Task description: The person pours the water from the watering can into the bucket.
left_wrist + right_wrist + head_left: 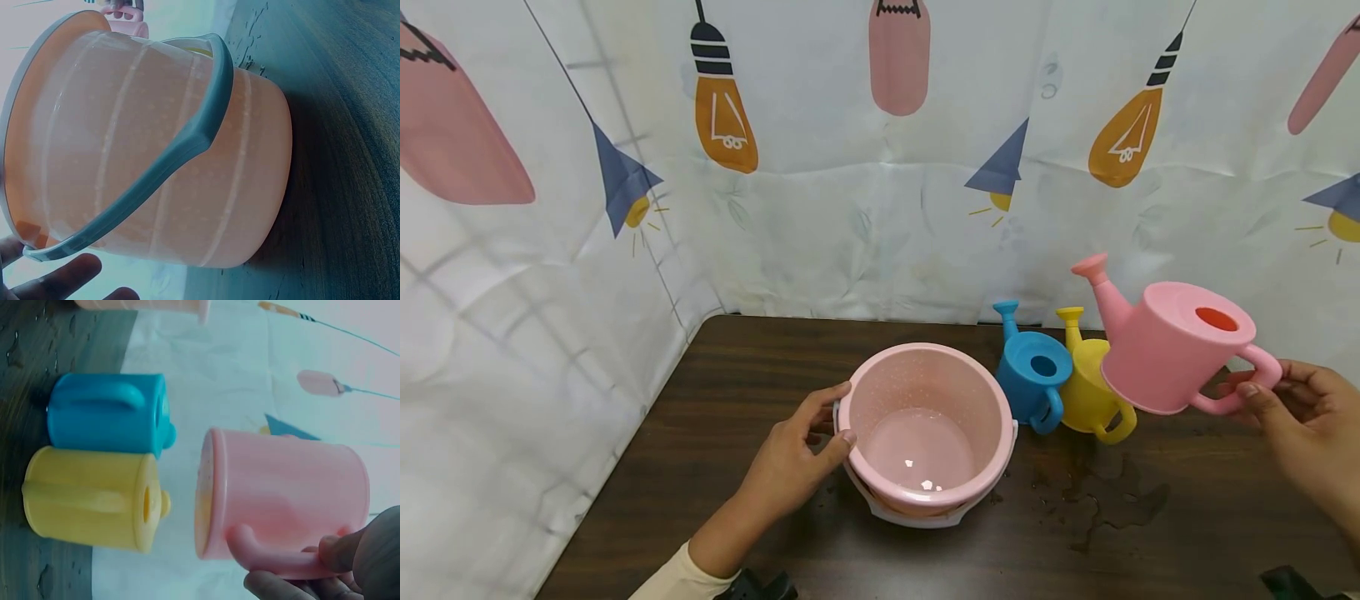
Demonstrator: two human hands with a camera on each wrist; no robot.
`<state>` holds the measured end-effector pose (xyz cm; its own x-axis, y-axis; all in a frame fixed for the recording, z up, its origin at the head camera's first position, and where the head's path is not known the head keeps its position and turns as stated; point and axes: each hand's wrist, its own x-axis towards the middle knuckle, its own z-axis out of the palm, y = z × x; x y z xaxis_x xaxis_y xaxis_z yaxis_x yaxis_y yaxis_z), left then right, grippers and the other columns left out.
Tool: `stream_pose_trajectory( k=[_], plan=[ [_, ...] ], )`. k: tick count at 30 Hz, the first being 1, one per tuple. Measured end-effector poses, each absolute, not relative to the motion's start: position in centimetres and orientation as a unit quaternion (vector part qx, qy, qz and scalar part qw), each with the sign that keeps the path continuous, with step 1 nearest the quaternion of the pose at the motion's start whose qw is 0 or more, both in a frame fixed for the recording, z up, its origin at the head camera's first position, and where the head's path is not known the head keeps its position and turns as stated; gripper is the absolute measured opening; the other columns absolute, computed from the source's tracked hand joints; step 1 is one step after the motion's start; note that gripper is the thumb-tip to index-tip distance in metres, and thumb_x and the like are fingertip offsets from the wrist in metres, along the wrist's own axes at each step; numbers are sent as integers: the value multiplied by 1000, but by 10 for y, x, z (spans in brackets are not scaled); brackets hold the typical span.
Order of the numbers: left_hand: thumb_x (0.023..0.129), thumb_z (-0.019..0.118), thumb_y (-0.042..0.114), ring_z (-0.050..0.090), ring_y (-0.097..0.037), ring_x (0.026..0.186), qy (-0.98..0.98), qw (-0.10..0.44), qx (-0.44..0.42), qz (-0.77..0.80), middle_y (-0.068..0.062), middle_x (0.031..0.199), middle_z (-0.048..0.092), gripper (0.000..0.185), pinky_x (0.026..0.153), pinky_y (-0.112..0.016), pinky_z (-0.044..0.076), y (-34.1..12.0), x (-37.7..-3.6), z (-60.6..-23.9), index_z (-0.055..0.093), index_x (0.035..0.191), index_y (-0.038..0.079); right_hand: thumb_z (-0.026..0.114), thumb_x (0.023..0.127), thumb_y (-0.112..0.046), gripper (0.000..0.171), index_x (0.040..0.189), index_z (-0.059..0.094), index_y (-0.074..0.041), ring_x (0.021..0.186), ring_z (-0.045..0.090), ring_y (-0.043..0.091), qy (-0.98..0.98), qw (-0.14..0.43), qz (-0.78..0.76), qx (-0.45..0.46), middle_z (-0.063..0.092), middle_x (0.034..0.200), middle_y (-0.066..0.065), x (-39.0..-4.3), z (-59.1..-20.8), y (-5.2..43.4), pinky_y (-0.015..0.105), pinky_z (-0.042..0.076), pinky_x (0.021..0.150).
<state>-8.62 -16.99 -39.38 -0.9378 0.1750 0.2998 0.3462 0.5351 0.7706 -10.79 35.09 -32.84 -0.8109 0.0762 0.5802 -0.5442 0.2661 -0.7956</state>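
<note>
Curtained tabletop booth (880, 208) (lightbulb-print backdrop)

Your left hand (793, 454) reaches forward, thumb and fingers curled in a grip. Your right hand (1300, 421) is raised, fingers pinched around what it holds.

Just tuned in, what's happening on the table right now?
A person's left hand grips the rim of a pink plastic bucket standing on the dark wooden table. Their right hand holds a pink plastic watering can by its handle, lifted above the table, spout towards the bucket. A blue watering can and a yellow watering can stand beside the bucket. Water is spilled nearby.
</note>
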Motion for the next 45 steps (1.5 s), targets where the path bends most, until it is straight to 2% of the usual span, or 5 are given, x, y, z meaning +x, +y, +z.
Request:
stream_pose_trajectory(
  k=[17, 27, 29, 35, 45],
  plan=[
    [96, 69, 31, 70, -11, 100, -871, 103, -151, -456, 4, 112, 74, 55, 86, -50, 55, -170, -87, -394, 51, 148, 29, 50, 102, 5, 31, 111, 46, -25, 78, 60, -12, -803, 308, 506, -65, 58, 93, -21, -123, -336, 368, 6, 47, 69],
    [97, 68, 29, 70, -10, 99, -866, 100, -160, -464, 3, 113, 74, 55, 86, -55, 54, -170, -86, -393, 50, 149, 29, 50, 100, 5, 24, 103, 51, -19, 71, 59, -12, -821, 281, 490, -86, 58, 83, -21, -129, -351, 380, 7, 49, 62],
    [97, 68, 29, 70, -10, 99, -866, 100, -160, -464, 3, 113, 74, 54, 86, -55, 54, -170, -86, -393, 50, 149, 29, 51, 101, 1, 11, 104, 55, -8, 69, 59, -13, -837, 269, 469, -82, 57, 82, -21, -130, -354, 382, 9, 49, 60],
    [98, 68, 31, 70, -11, 100, -867, 97, -158, -463, 3, 114, 73, 54, 86, -52, 54, -170, -86, -392, 50, 149, 30, 55, 103, -21, 46, 126, 49, 19, 63, 45, -19, -901, 212, 352, -140, 66, 86, 8, -126, -365, 385, 12, 43, 50],
    [97, 68, 31, 70, -11, 100, -869, 96, -156, -459, 3, 113, 74, 55, 87, -51, 54, -170, -86, -392, 50, 149, 30, 62, 100, -25, 47, 124, 54, 15, 60, 36, -18, -913, 203, 305, -181, 66, 101, 34, -127, -386, 383, 18, 38, 48]
  ],
)
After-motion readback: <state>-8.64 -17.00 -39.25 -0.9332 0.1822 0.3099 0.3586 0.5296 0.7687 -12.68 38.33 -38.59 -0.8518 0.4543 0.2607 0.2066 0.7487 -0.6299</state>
